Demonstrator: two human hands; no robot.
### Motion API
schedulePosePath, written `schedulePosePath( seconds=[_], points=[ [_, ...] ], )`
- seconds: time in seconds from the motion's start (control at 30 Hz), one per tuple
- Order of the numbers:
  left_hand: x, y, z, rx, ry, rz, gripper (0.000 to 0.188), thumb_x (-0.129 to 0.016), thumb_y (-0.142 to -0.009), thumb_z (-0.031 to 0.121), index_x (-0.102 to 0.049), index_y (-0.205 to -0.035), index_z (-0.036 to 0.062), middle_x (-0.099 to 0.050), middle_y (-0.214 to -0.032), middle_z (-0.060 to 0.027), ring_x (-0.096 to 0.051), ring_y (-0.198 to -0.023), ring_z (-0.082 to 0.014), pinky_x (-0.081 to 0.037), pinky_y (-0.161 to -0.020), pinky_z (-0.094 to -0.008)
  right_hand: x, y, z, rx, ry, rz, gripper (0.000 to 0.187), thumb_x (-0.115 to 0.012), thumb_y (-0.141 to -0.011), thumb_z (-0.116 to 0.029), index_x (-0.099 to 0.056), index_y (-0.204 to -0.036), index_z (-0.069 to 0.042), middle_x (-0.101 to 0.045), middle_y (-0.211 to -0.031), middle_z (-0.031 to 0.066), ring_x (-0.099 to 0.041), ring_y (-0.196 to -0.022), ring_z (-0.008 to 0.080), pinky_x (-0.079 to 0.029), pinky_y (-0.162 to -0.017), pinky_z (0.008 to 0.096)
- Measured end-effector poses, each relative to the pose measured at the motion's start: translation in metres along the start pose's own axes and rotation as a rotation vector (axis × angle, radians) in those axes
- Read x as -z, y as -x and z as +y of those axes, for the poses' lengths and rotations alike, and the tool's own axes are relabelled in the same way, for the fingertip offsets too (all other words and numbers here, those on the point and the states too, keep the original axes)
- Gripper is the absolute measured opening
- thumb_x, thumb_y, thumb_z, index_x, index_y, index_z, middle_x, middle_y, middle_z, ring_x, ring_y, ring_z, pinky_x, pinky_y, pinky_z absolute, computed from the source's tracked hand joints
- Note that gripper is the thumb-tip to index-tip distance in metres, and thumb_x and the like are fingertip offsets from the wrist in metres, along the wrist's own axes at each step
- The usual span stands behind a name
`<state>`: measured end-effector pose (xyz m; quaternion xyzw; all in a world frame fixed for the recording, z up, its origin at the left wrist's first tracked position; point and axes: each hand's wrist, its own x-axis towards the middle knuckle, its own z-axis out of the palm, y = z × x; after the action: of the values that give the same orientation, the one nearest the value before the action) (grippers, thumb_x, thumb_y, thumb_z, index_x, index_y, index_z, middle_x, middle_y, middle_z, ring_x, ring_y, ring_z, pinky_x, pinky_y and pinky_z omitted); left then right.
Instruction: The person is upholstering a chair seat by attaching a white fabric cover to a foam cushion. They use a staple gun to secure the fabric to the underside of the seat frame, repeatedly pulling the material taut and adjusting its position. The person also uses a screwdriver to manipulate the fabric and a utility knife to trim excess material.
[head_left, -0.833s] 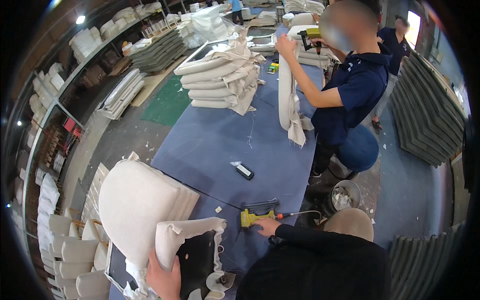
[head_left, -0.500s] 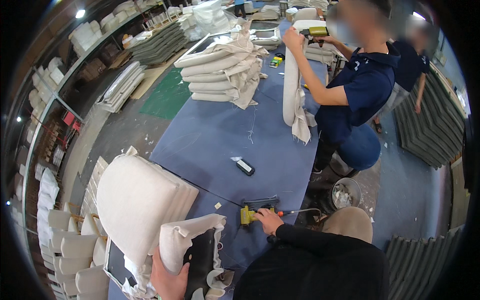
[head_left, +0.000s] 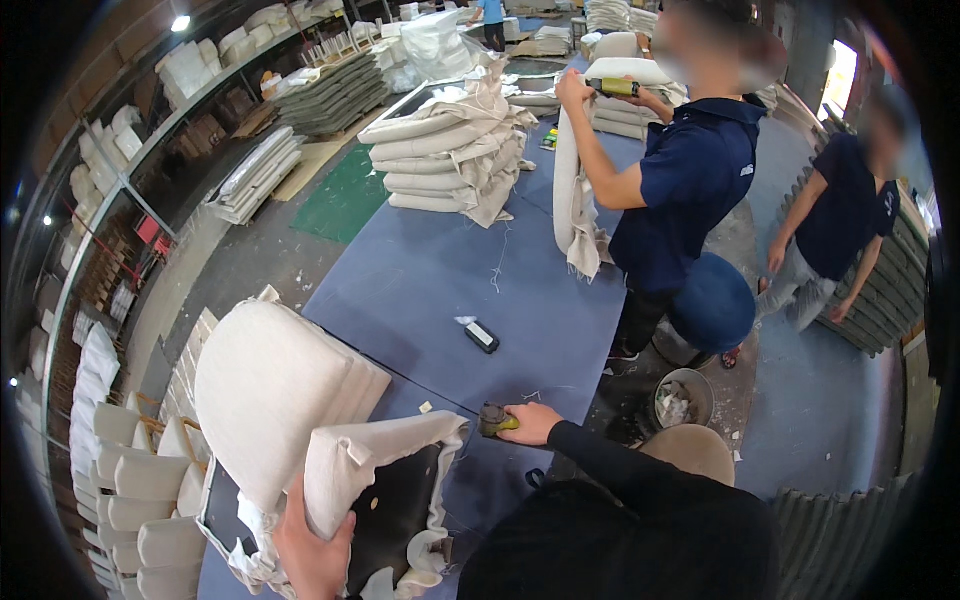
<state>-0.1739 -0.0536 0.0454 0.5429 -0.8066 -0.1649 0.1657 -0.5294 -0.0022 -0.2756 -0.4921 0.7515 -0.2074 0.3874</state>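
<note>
My right hand [head_left: 532, 424] is wrapped around a yellow-green staple gun [head_left: 494, 421] above the table, its dark end pointing left. My left hand [head_left: 312, 545] grips the near left edge of an upholstered chair panel [head_left: 335, 468], thumb on the inner side and fingers partly hidden. Cream fabric folds over the panel's rim, loose around a black backing [head_left: 395, 510]. Right behind it leans a stack of rounded cream cushioned panels [head_left: 265, 385]. A small black device [head_left: 482, 337] with a white label lies farther up the table.
The blue-grey table [head_left: 400, 270] carries a pile of cream upholstered panels [head_left: 440, 165] at its far end. Across it, a co-worker [head_left: 685, 190] holds another panel and staple gun. Another person [head_left: 850, 215] stands at right. A scrap bucket [head_left: 684, 398] and round stools [head_left: 690, 452] flank the table.
My right hand has closed around the staple gun, lifted it and turned it. My left hand and the panel have shifted slightly left. The person at the far right has come nearer.
</note>
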Motion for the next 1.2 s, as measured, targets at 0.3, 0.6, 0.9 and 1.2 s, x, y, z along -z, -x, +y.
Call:
schedulePosePath(
  seconds=[0.3,0.6,0.9,1.2],
  points=[
    [-0.079,-0.061,0.011,-0.215,-0.090,0.009,0.077,-0.089,-0.083,0.027,-0.060,-0.153,0.0116,-0.077,-0.129,-0.0222,-0.074,-0.117,-0.0465,-0.058,-0.099,-0.0527,-0.009,0.053,0.020,0.060,-0.231,0.087,0.068,-0.082,-0.084,-0.045,-0.071,-0.142,-0.013,-0.081,-0.122,0.0199,-0.076,-0.114,0.0444,-0.059,-0.101,0.0528],
    [-0.098,-0.067,0.040,-0.219,-0.190,-0.016,0.077,-0.088,-0.085,0.028,-0.058,-0.153,0.0099,-0.075,-0.134,-0.0216,-0.072,-0.120,-0.0473,-0.058,-0.101,-0.0537,0.017,0.082,0.000,0.063,-0.449,0.097,0.059,-0.085,-0.090,-0.037,-0.071,-0.142,-0.014,-0.082,-0.117,0.0154,-0.078,-0.109,0.0380,-0.060,-0.096,0.0461],
    [-0.094,-0.058,0.031,-0.376,-0.144,0.044,0.089,-0.088,-0.084,0.024,-0.052,-0.165,0.0158,-0.070,-0.145,-0.0170,-0.071,-0.124,-0.0424,-0.059,-0.100,-0.0504,0.001,0.065,0.009,0.134,-0.492,0.183,0.061,-0.086,-0.089,-0.035,-0.070,-0.143,-0.013,-0.082,-0.118,0.0134,-0.078,-0.109,0.0350,-0.059,-0.097,0.0449],
    [-0.089,-0.061,0.020,-0.288,-0.154,0.026,0.089,-0.088,-0.084,0.022,-0.052,-0.165,0.0155,-0.071,-0.146,-0.0175,-0.071,-0.126,-0.0431,-0.058,-0.101,-0.0499,0.008,0.065,-0.019,0.163,-0.464,0.107,0.052,-0.085,-0.091,-0.030,-0.072,-0.137,-0.010,-0.082,-0.118,0.0120,-0.078,-0.107,0.0321,-0.059,-0.097,0.0414]
  ],
)
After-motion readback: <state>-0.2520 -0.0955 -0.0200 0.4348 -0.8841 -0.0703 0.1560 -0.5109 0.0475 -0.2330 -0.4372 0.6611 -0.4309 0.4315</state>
